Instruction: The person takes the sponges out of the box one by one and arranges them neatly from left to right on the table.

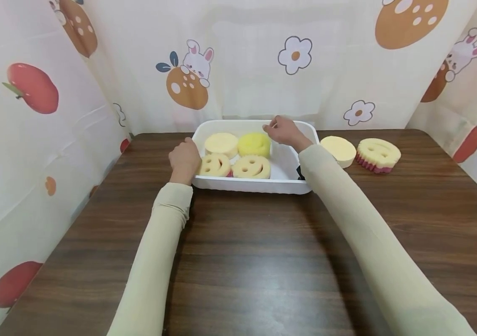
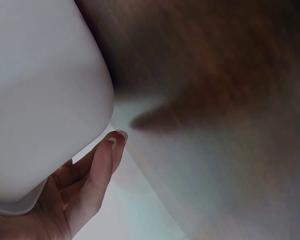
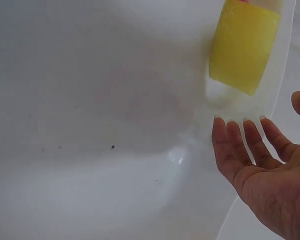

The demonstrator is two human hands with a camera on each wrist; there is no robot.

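A white tray [image 1: 249, 185] holds two cream smiley sponges [image 1: 251, 167] in front. Behind them lie a plain cream round sponge [image 1: 221, 144] and a bright yellow sponge [image 1: 254, 144]. At the tray's left side, my left hand [image 1: 185, 160] grips the rim; in the left wrist view its fingers [image 2: 97, 172] lie along the outer wall. My right hand [image 1: 285, 132] hovers over the back right of the tray with loosely bent fingers and holds nothing. The right wrist view shows its fingertips just apart from the yellow sponge [image 3: 244, 47].
To the right of the tray, a plain cream round sponge [image 1: 339, 150] and a smiley sponge with a pink scalloped base [image 1: 378, 154] sit on the dark wooden table [image 1: 242, 261]. Printed curtains [image 1: 255, 60] hang behind the table and on both sides.
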